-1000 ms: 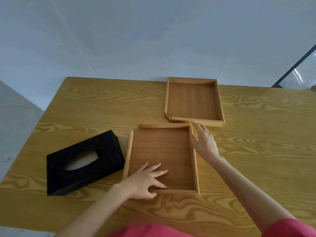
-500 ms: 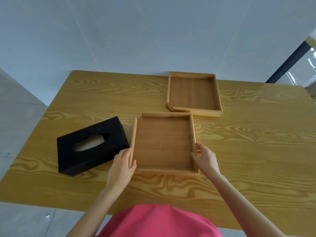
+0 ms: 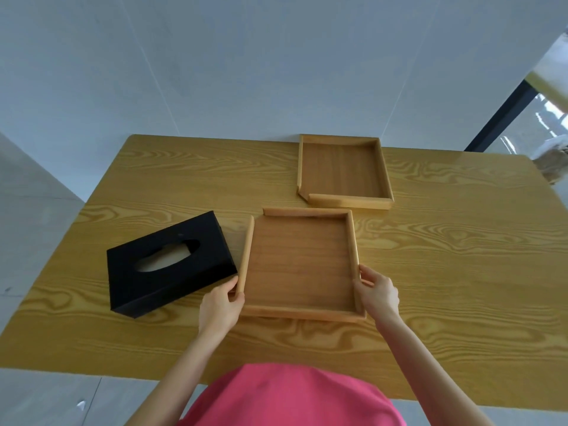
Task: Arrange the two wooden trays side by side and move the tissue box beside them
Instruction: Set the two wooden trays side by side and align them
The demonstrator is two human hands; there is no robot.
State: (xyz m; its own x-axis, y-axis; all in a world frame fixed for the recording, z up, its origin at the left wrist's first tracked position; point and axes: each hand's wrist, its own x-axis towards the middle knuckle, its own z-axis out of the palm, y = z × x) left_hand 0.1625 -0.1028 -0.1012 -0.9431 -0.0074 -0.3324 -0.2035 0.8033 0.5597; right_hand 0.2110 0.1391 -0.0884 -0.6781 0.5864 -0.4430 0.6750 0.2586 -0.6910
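Note:
Two wooden trays lie on the wooden table (image 3: 445, 272). The near tray (image 3: 299, 265) sits in front of me, a little left of centre. My left hand (image 3: 220, 305) grips its left rail near the front corner, and my right hand (image 3: 378, 292) grips its right rail near the front corner. The far tray (image 3: 341, 172) rests against the table's back edge, just beyond and to the right of the near tray, with a small gap between them. A black tissue box (image 3: 167, 265) with an oval slot lies slanted to the left, its corner close to my left hand.
A white wall runs along the table's back edge. Grey floor shows to the left and in front of the table. A dark window frame (image 3: 504, 118) stands at the far right. Bare tabletop extends to the right of both trays.
My left hand left the near tray's floor and took the left rail; my right hand slid down the right rail toward the front corner. My view pulled back; the trays hardly shifted.

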